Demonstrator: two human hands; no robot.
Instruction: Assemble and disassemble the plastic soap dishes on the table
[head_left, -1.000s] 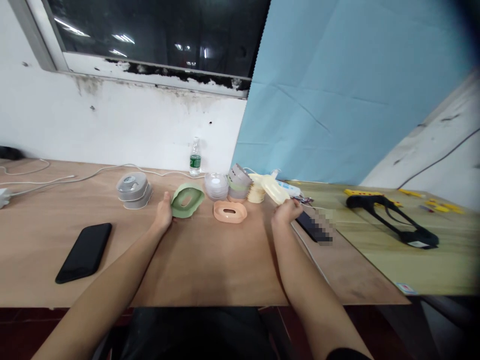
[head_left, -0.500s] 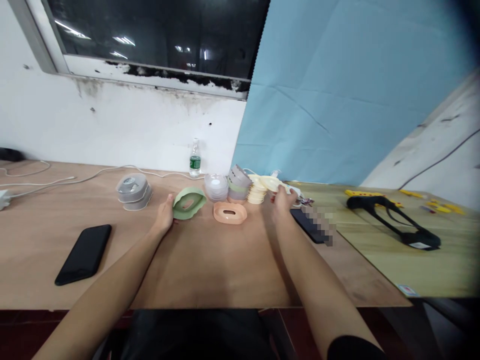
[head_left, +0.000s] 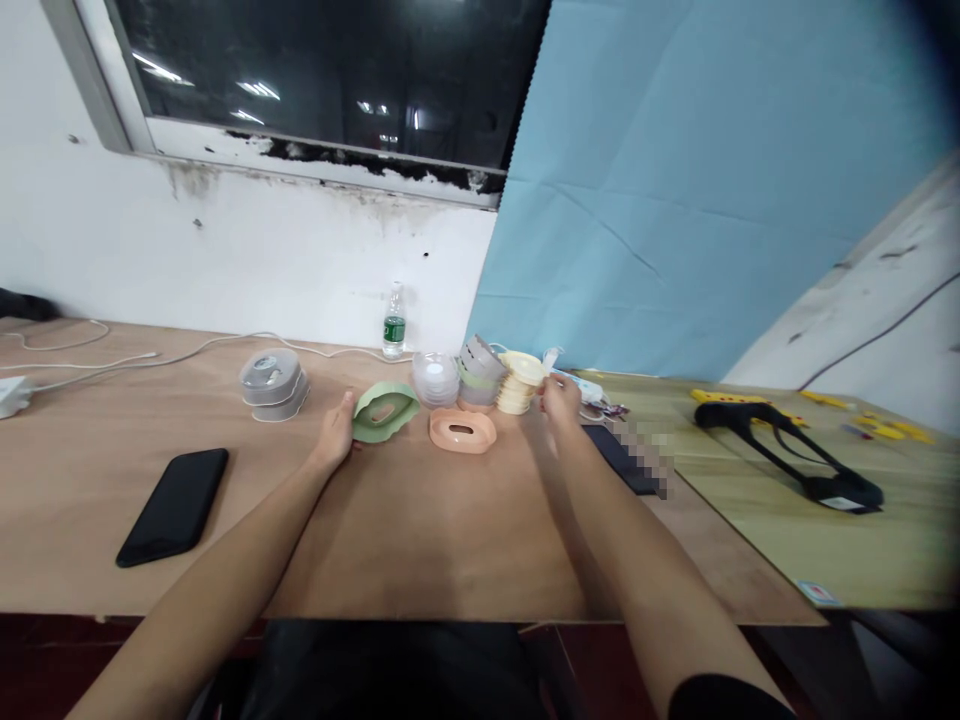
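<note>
My left hand [head_left: 337, 428] grips the left end of a green oval soap-dish-like piece [head_left: 367, 428], tilted up with a slot in its middle. My right hand [head_left: 561, 396] is at the right side of a stack of pale yellow oval dishes [head_left: 514, 398], its fingers closed at the rim of the top dish [head_left: 525, 366]. Between the hands lies a peach oval dish [head_left: 474, 440] with a slot. Behind it stand a stack of clear dishes [head_left: 436, 380] and a pile of grey and green pieces [head_left: 477, 372], its top ones tilted.
A grey lidded container [head_left: 274, 384] and a black phone [head_left: 174, 506] are on the left. A water bottle [head_left: 394, 322] stands by the wall. To the right lie another phone [head_left: 621, 460], a white power strip [head_left: 583, 386] and a black strap-like frame [head_left: 787, 450].
My right hand has brought the yellow dish left and down onto the yellow stack. My left hand keeps hold of the green piece. The view has shifted slightly.
</note>
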